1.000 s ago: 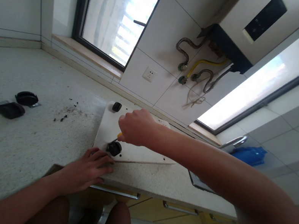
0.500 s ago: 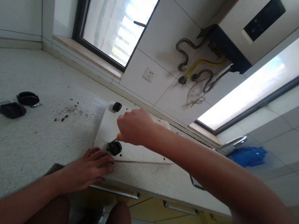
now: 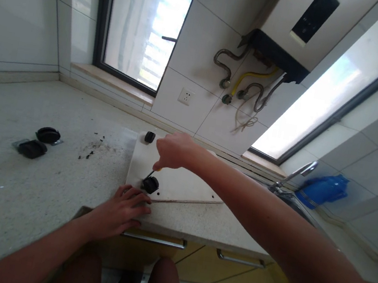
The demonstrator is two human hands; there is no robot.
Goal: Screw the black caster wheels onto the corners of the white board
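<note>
Mid-frame, the right hand (image 3: 174,150) clasps a screwdriver (image 3: 149,174) beside a caster (image 3: 151,184); the left hand (image 3: 125,211), unclenched, seemingly steadies the panel (image 3: 186,187).

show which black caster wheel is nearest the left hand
The black caster wheel on the flat white board, just beyond the left hand; another sits near the board's far edge, two lie on the speckled counter.

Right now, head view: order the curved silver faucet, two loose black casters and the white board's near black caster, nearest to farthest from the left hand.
1. Near black caster, on white board.
2. Two loose black casters, at left.
3. Curved silver faucet, far right.
</note>
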